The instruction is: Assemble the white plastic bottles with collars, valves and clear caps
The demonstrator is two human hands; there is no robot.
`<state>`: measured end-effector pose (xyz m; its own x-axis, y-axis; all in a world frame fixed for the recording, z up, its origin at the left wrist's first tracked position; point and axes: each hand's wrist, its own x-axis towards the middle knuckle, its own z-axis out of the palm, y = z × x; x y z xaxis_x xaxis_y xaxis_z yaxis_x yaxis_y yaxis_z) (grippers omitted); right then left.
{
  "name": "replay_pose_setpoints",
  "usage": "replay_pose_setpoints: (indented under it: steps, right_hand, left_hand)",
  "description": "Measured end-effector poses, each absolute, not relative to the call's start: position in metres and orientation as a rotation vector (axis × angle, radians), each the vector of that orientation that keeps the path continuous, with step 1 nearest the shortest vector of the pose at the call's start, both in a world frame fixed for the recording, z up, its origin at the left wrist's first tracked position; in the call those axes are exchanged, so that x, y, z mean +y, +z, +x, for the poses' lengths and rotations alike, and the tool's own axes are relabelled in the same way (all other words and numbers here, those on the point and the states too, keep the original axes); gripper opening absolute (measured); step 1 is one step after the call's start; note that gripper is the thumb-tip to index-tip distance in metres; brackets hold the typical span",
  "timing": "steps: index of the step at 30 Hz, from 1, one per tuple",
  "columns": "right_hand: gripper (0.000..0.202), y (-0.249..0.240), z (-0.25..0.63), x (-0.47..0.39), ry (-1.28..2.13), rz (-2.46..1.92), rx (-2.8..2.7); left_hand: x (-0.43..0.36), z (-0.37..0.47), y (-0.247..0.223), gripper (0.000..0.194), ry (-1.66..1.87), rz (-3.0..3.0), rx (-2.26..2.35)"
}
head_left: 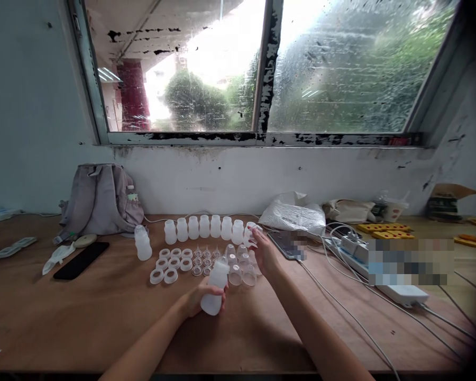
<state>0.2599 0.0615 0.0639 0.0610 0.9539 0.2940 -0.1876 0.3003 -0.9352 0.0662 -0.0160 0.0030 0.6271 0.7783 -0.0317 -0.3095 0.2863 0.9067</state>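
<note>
My left hand (206, 297) is wrapped around a frosted baby bottle (211, 302), tilted above the near part of the table. My right hand (265, 253) is raised at the right end of a bottle row, fingers pinched on what looks like a clear dome cap (252, 230); its outline blends with a bottle behind. Below it stand several clear dome caps (235, 275). Translucent bottle rings (171, 275) lie in rows to the left, with small clear nipples (197, 262) between rings and caps. Several open frosted bottles (193, 228) stand behind. Another bottle (143, 243) stands apart at left.
A grey backpack (99, 198) leans against the wall, with a black phone (81, 260) in front. At right lie a charging tablet-like device (283, 245), a white power strip (400, 291) with trailing cables, a silvery plastic bag (293, 214) and yellow blocks (384, 228).
</note>
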Motion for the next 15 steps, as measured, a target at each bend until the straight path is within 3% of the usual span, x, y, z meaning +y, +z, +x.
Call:
replay_pose_setpoints:
  steps: [9, 15]
  right_hand:
    - [0.038, 0.038, 0.312, 0.021, 0.397, -1.304, -1.653]
    - [0.032, 0.009, 0.328, 0.016, 0.396, -1.478, -1.773]
  left_hand:
    - [-0.015, 0.070, 0.012, 0.024, 1.233, 0.945, 0.668]
    - [-0.012, 0.070, 0.012, 0.028, 1.401, 0.977, 0.802]
